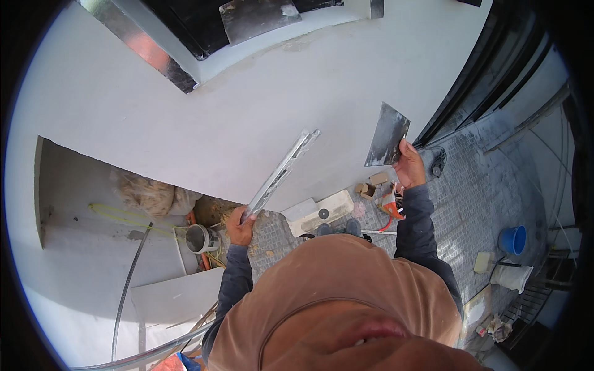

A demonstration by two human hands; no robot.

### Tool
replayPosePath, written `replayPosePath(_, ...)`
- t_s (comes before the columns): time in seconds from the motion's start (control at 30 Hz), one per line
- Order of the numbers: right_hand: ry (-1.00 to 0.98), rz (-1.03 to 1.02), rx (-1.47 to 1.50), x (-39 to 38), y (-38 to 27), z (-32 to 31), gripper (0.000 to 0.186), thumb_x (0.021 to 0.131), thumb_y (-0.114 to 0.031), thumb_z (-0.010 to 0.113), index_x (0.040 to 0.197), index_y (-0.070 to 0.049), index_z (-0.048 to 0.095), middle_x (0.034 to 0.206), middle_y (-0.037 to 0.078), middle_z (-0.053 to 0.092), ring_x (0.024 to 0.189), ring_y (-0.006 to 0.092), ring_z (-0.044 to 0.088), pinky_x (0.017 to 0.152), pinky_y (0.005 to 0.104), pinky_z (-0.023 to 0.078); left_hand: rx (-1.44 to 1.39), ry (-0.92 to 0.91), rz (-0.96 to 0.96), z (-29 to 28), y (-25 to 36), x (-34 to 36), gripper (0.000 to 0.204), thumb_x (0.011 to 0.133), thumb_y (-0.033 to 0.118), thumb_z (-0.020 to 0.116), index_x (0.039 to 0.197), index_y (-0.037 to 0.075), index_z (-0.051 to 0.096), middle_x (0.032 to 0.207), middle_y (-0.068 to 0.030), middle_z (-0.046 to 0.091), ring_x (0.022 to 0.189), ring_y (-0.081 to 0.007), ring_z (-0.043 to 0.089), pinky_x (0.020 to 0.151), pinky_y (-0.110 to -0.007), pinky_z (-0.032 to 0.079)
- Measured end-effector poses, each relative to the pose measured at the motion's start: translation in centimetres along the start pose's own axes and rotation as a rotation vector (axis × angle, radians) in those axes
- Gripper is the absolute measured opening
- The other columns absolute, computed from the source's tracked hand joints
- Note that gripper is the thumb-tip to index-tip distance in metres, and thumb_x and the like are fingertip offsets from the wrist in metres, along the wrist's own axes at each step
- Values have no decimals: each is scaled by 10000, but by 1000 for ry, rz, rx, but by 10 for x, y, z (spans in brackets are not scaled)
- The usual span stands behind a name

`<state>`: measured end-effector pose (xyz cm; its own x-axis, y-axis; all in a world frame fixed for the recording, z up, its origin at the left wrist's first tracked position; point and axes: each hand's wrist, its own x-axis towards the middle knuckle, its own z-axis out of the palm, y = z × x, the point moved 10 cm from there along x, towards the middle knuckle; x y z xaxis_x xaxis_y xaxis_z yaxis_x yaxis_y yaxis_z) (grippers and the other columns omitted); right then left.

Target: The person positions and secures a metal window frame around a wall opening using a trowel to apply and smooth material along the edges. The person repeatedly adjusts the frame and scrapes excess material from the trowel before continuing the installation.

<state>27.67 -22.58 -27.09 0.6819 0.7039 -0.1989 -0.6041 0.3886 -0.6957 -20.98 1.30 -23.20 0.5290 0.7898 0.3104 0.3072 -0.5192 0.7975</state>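
My left hand (pixel 240 227) is closed round one end of a long, narrow metal plastering blade (pixel 278 176). The blade slants up and right, and whitish plaster clings along it. Over on the right, my right hand (pixel 409 167) grips a flat, dark grey metal plate (pixel 388 136) by its lower right edge, thumb on its face. Pale smears mark the plate near the thumb. Both tools are held up in front of a smooth white wall (pixel 309 99), well apart from each other. Whether either one touches the wall, I cannot tell.
Another metal plate (pixel 257 20) rests on the ledge of a dark opening above. Below left stand a bucket (pixel 199 238) and a full plastic sack (pixel 145 193). An orange-and-white container (pixel 391 204) and a step-like block (pixel 322 213) are near my feet. A blue bucket (pixel 513 240) stands right.
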Motion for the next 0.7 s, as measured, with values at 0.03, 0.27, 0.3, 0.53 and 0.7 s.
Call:
replayPosePath(0.03,-66,-51,3,6,-12,20,124,1048,-251,616,1067,-128,621,891,-27,662,742,52,593,630,234,445,-60,24,-32,-2,-5,-3,424,936,409,755,1082,18,681,877,-47,657,780,-140,597,717,-304,489)
replayPosePath(0.27,-248,16,-14,12,6,96,267,1037,-129,600,1302,-116,568,1077,-3,702,795,107,681,621,280,526,-448,97,-253,51,-33,-54,370,921,333,801,1055,33,631,879,7,657,760,-54,559,707,-221,461)
replayPosePath(0.3,-337,-12,1,7,7,111,301,1028,-119,613,1323,-115,553,1076,2,703,791,107,680,614,278,523,-442,69,-295,61,-37,-60,351,918,302,808,1055,34,629,876,7,662,752,-51,560,710,-214,463)
replayPosePath(0.53,-155,-200,-240,-6,12,120,533,951,5,629,1450,-63,454,1051,38,685,772,101,651,619,263,518,-592,-86,-503,99,-49,-71,328,939,198,778,1155,-13,650,975,-27,721,807,-75,631,751,-235,510)
replayPosePath(0.7,-6,-185,-96,-7,12,79,383,941,9,585,1322,-27,600,1021,31,687,800,99,661,629,254,524,-837,-193,-574,94,-31,-72,456,932,219,765,1289,-27,625,1089,-44,719,868,-84,655,773,-234,519)
